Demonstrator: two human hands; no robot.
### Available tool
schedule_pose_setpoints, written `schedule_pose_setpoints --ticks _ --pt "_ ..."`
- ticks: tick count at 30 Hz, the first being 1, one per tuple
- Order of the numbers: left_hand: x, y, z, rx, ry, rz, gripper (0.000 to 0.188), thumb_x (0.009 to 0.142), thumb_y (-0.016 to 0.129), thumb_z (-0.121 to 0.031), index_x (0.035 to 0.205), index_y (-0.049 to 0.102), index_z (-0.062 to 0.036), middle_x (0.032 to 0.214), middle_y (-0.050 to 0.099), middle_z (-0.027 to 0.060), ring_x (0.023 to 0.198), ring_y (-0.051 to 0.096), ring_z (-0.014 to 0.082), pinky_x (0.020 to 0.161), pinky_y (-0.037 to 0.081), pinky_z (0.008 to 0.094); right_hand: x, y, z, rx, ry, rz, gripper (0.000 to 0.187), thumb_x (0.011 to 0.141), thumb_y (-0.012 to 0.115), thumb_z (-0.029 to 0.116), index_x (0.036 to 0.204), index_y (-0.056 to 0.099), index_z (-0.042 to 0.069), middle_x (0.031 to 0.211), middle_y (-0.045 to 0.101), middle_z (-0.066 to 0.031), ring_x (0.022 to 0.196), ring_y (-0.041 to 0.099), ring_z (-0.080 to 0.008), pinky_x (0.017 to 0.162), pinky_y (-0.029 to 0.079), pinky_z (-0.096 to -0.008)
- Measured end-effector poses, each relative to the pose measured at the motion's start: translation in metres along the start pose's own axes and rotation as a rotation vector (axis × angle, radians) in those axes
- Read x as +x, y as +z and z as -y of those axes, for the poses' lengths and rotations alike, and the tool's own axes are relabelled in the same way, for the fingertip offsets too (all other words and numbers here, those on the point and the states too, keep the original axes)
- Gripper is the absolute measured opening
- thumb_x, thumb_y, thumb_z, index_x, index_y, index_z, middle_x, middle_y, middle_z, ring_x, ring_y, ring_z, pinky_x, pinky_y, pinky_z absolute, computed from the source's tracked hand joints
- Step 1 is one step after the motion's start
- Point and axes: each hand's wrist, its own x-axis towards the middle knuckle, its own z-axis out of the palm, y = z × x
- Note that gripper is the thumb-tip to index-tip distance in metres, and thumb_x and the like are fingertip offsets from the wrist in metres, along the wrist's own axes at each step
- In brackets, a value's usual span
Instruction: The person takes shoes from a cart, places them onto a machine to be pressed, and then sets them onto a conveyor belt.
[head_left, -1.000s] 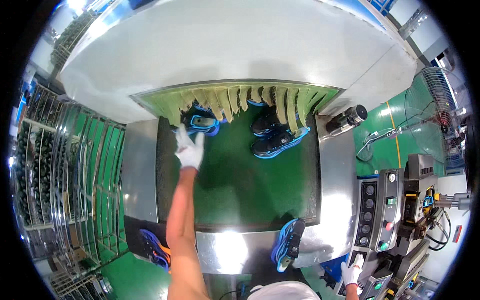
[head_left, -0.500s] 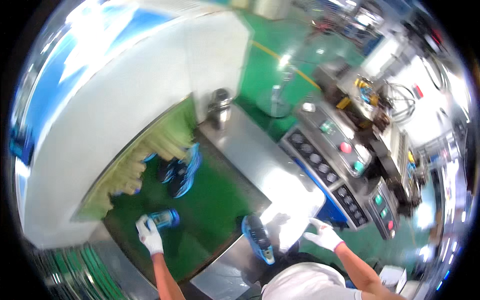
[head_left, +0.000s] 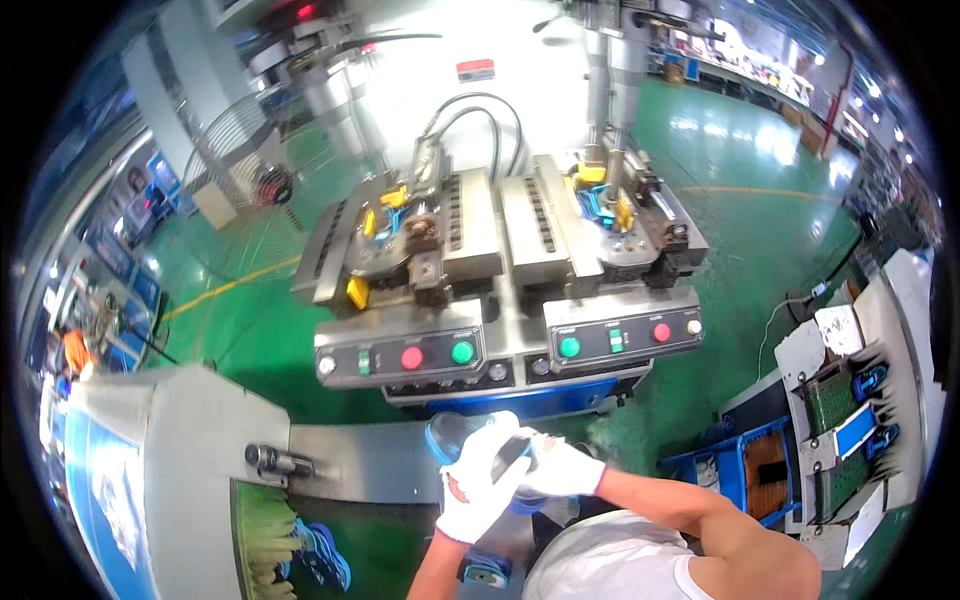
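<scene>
Both my hands wear white gloves and meet over a dark shoe with blue edging (head_left: 446, 432) in front of me. My left hand (head_left: 478, 482) is closed round its side and hides much of it. My right hand (head_left: 565, 467) presses its fingers against the shoe's upper edge; what lies under the fingertips is partly hidden. Below my left wrist, a blue shoe (head_left: 486, 570) lies on the green belt. More blue-and-black shoes (head_left: 322, 556) sit farther left by the fringe curtain (head_left: 262, 545).
Ahead stands a two-station press machine (head_left: 500, 225) with button panels (head_left: 400, 350). A metal ledge (head_left: 370, 460) and a white machine housing (head_left: 190, 430) are at left. Blue crates (head_left: 735, 470) stand at right, beside another conveyor (head_left: 840, 470) carrying shoes.
The view has swung right toward the press. My left hand has left the belt and joined my right hand at the shoe; the right hand, empty before, now grips it too.
</scene>
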Motion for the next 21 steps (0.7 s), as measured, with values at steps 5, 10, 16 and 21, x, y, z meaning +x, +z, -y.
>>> schedule_pose_setpoints --ticks 5,10,16,21 --pt "0.128 0.057 -0.022 -0.072 0.09 -0.048 0.059 0.091 0.067 0.001 0.147 0.047 -0.0006 0.144 0.053 0.0182 0.127 0.059 0.0279 0.107 0.05 0.0393 -0.052 -0.127 -0.034 1.083 0.4 -0.306 0.061 0.084 0.083 0.009 0.137 0.055 -0.003 0.117 0.07 -0.0103 0.095 0.069 -0.02 0.082 0.058 -0.0357" --pt "0.24 0.169 0.005 -0.443 -0.291 0.034 0.05 0.103 0.057 -0.007 0.151 0.042 -0.0022 0.145 0.054 0.0161 0.132 0.057 0.0267 0.111 0.046 0.0393 -0.091 -0.193 -0.1 1.229 0.329 -0.782 0.051 0.085 0.074 -0.001 0.134 0.06 -0.001 0.114 0.071 -0.0094 0.092 0.07 -0.0176 0.078 0.059 -0.0343" --pt "0.391 0.327 0.061 -0.053 -0.289 0.119 0.058 0.103 0.055 -0.03 0.15 0.042 0.0025 0.147 0.05 0.0276 0.134 0.054 0.0399 0.114 0.042 0.0435 -0.097 -0.253 -0.121 1.27 0.346 -1.045 0.039 0.085 0.067 0.004 0.122 0.063 -0.006 0.105 0.071 -0.0084 0.088 0.07 -0.0174 0.081 0.059 -0.0346" --pt "0.465 0.422 0.138 0.232 -0.472 0.073 0.076 0.096 0.057 -0.037 0.154 0.032 0.0063 0.14 0.051 0.0354 0.128 0.054 0.0491 0.109 0.043 0.0493 -0.123 -0.252 -0.147 1.22 0.434 -1.174 0.049 0.081 0.071 0.006 0.126 0.058 -0.009 0.11 0.07 -0.011 0.092 0.07 -0.0198 0.087 0.058 -0.0361"
